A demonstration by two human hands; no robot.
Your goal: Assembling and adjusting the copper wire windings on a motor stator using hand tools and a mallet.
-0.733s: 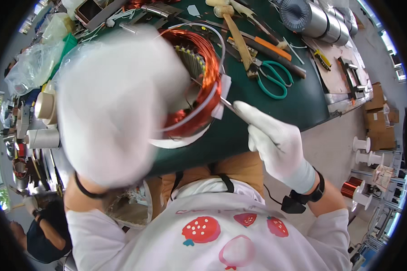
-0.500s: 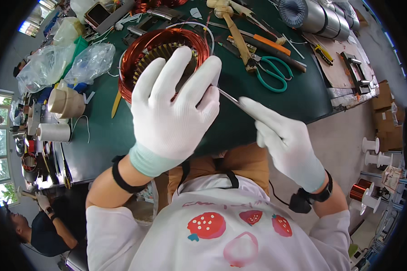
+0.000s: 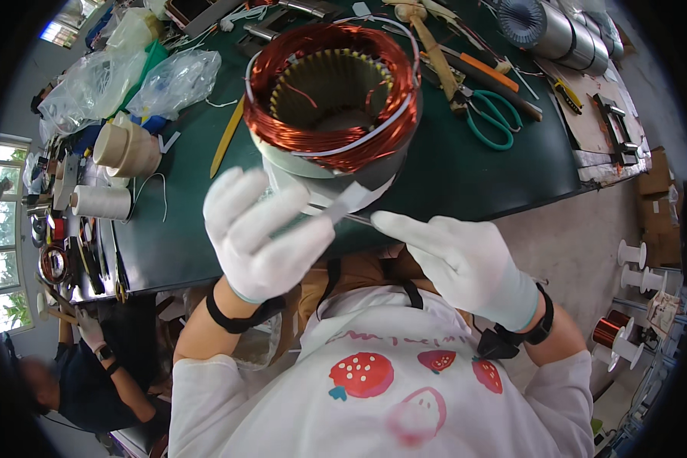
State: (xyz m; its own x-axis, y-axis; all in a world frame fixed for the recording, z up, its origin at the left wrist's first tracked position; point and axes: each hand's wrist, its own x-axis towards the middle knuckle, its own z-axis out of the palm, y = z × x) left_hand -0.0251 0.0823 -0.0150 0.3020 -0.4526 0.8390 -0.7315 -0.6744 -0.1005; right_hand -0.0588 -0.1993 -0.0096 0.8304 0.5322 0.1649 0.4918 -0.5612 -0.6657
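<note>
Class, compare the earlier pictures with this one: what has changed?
The left hand has moved down and left off the copper coil, uncovering it; a blurred white slip now shows at that hand, perhaps held. Unchanged: the right hand holds the thin metal tool, and the thread spool lies at the left.

Green table [image 3: 473, 179], copper-wound stator [image 3: 336, 143], scissors [image 3: 498, 117], white spool [image 3: 104, 202]

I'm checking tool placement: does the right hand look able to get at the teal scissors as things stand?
Probably yes: only green tabletop lies between the right hand and the teal scissors, though its thin metal tool may need setting down.
</note>
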